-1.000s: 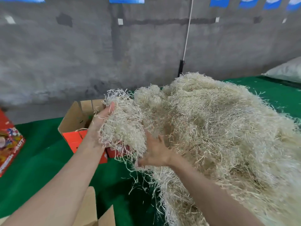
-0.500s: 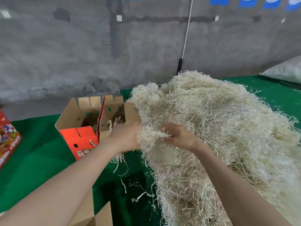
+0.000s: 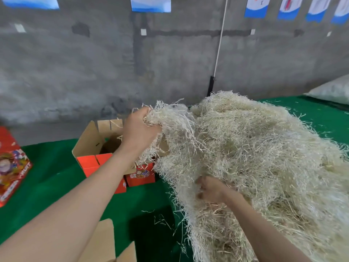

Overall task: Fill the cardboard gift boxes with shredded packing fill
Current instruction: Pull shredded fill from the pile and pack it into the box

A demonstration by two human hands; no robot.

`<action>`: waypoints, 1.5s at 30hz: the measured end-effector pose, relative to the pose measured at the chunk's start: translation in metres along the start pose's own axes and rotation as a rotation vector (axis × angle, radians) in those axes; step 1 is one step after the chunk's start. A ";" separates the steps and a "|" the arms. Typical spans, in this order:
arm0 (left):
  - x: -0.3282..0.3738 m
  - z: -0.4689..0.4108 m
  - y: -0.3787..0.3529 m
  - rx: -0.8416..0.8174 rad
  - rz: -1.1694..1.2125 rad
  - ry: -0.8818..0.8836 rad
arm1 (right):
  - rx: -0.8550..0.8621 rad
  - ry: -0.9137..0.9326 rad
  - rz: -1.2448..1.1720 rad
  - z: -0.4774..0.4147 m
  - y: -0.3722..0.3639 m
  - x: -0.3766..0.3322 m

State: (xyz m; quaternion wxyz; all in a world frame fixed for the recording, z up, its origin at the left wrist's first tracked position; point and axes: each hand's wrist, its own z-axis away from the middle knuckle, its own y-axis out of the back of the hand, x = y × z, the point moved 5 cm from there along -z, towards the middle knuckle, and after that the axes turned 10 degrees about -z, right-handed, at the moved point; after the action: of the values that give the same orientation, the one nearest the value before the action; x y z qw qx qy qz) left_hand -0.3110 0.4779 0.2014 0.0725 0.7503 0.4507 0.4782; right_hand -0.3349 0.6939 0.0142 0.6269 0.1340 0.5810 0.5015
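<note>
Evidently early: the left hand (image 3: 140,130) grips a tuft of shredded fill (image 3: 170,115) above the open gift box (image 3: 88,140), which looks largely unfilled. The right hand (image 3: 211,190) is sunk in the pile (image 3: 264,157), its grip indiscernible.

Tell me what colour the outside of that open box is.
The open box is bright orange-red outside, plain brown cardboard inside; the head view shows it.

The left hand (image 3: 139,129) is lifting away from the right hand (image 3: 211,190), raising a clump of pale shredded fill (image 3: 170,118) above the open red-and-brown cardboard box (image 3: 90,140). The right hand is sinking lower into the big straw-coloured fill pile (image 3: 264,157).
</note>
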 end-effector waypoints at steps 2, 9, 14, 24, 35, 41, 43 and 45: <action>-0.005 0.009 -0.002 -0.037 0.014 -0.002 | 0.104 0.123 -0.037 0.011 0.035 -0.036; -0.004 0.036 0.028 -0.080 -0.019 -0.076 | 0.435 0.574 -0.933 0.072 0.104 -0.145; 0.001 0.074 0.064 -0.252 -0.186 -0.375 | -0.082 0.504 -0.866 0.082 0.035 -0.208; -0.111 0.138 0.153 -0.573 0.138 0.003 | -0.485 0.048 -0.964 0.077 -0.122 -0.246; -0.252 0.269 0.177 -0.595 0.620 1.005 | -0.406 -0.203 -1.116 0.084 -0.254 -0.235; -0.278 0.295 0.171 -0.594 0.413 1.074 | -0.477 -0.245 -1.123 0.094 -0.286 -0.231; -0.287 0.295 0.175 -0.575 0.452 1.084 | -0.429 -0.231 -1.141 0.091 -0.283 -0.217; -0.289 0.299 0.171 -0.666 0.505 1.085 | -0.415 -0.259 -1.151 0.092 -0.286 -0.209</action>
State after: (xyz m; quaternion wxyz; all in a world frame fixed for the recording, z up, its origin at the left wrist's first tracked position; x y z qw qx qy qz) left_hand -0.0125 0.2595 -0.0537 -0.0503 0.4240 0.0633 0.9020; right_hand -0.0830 0.4356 -0.0500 0.8749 -0.2654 0.3698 0.1655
